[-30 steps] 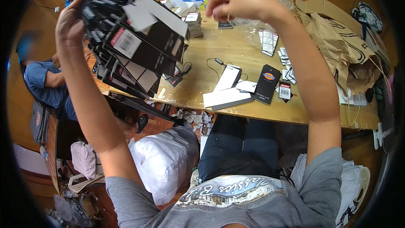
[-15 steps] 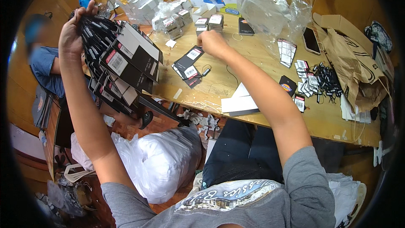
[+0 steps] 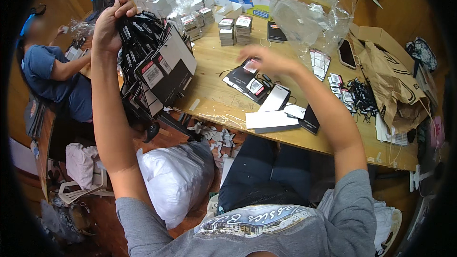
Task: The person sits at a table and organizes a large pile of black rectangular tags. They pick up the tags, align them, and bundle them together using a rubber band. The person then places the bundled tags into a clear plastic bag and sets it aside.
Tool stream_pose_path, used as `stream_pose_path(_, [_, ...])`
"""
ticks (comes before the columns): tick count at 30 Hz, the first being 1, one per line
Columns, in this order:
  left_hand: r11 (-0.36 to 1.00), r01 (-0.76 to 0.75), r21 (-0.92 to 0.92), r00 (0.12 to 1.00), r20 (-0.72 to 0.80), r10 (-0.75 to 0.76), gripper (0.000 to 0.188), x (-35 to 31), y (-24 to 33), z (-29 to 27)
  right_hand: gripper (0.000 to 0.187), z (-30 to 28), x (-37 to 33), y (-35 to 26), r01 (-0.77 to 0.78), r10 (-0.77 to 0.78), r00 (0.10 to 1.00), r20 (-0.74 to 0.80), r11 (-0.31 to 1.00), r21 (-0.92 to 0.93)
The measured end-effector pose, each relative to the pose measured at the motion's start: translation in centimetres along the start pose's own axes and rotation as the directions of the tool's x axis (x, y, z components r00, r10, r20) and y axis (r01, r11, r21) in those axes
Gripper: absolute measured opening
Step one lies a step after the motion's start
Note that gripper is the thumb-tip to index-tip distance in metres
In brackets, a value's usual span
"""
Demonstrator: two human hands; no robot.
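My left hand (image 3: 113, 24) is raised at the left, closed round the gathered cords of a thick bunch of hang tags (image 3: 166, 74). The tags fan down from it, black and white with barcode stickers. Over the table my right hand (image 3: 272, 60) is blurred, its fingers stretched out above a few loose black hang tags (image 3: 243, 80). Whether the fingertips touch a tag I cannot tell. Near my right forearm lie white card pieces (image 3: 271, 118) and a black tag (image 3: 310, 120).
Small stacks of stickered cards (image 3: 243, 29) stand beyond my right hand. At the right are a phone (image 3: 346, 53), a heap of black cords (image 3: 362, 100) and a brown paper bag (image 3: 392, 81). A white plastic sack (image 3: 178, 176) sits below. A person (image 3: 52, 69) works at the far left.
My right hand has moved from the card stacks toward me and to the right. The loose tags have shifted right, closer to the white cards. My left hand has moved right with the bunch.
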State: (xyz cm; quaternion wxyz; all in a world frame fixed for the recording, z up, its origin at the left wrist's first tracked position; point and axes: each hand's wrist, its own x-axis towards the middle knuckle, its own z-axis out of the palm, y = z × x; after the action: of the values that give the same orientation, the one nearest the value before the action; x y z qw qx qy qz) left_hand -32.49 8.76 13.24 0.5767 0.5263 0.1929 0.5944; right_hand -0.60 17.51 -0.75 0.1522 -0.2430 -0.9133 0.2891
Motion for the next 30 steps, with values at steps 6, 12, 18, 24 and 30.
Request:
stream_pose_path(6, [0.996, -0.047, -0.074, 0.774, -0.633, -0.011, 0.025, 1.3, -2.9, -3.0, 0.016, -0.9, 1.0, 1.8, -0.204, 0.167, 0.938, -0.305, 0.975, -0.092])
stream_pose_path(12, [0.940, -0.017, -0.340, 0.832, -0.526, -0.175, 0.019, 1.1, -4.8, -2.7, 0.015, 2.7, 3.1, 3.9, -0.078, 0.005, 0.979, -0.205, 0.934, -0.350])
stream_pose_path(18, [0.789, -0.132, -0.601, 0.930, -0.350, -0.111, 0.025, -1.0, -4.0, -2.7, 0.006, 0.2, 2.8, 3.3, -0.196, 0.317, 0.893, -0.319, 0.913, 0.358])
stream_pose_path(24, [0.887, 0.029, -0.460, 0.987, -0.125, -0.097, 0.021, 0.1, -5.2, 0.7, 0.013, -6.5, 1.7, -1.8, 0.112, 0.194, 0.951, -0.240, 0.510, 0.853])
stream_pose_path(30, [0.994, 0.058, -0.089, 0.964, -0.253, -0.079, 0.016, 2.1, -7.8, 4.1, 0.018, -8.0, 5.8, -9.3, 0.148, 0.093, 0.948, -0.304, 0.717, 0.681])
